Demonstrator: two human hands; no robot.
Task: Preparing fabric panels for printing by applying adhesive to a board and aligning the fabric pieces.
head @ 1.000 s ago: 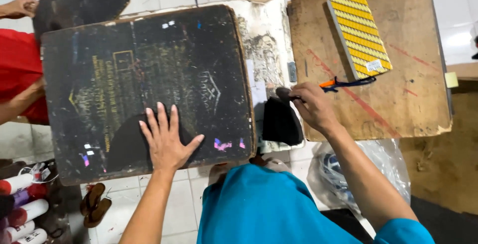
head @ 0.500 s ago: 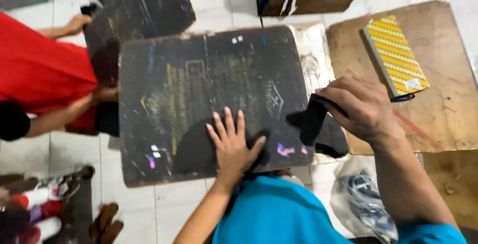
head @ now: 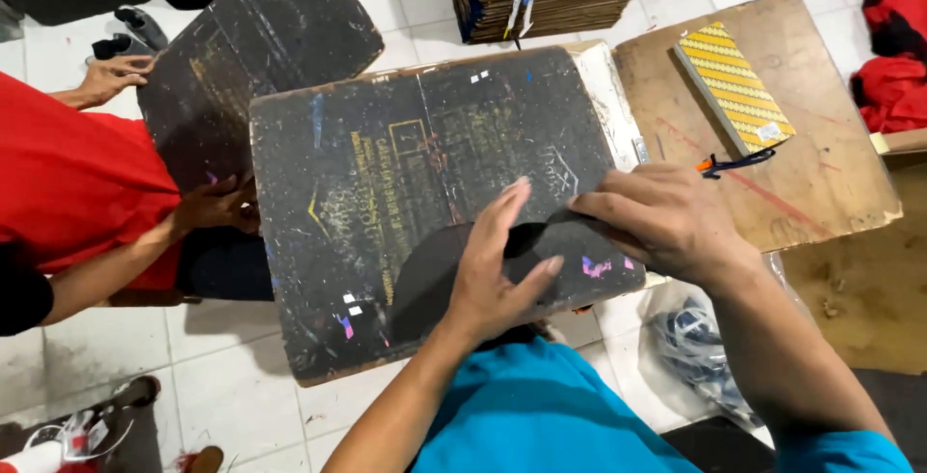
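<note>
Both hands, left [head: 497,265] and right [head: 661,222], pressed a black cloth [head: 439,270] onto the board [head: 425,145]; maybe half smoothed.

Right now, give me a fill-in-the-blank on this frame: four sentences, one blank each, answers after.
1. Both hands meet on a thin ____ coloured piece lying on the dark work board.
2. The left hand lies ____ on that board.
3. The yellow patterned book lies on the ____ board to the right.
4. The person beside the board wears a ____ shirt.

Missing words: black; flat; brown; red
</note>
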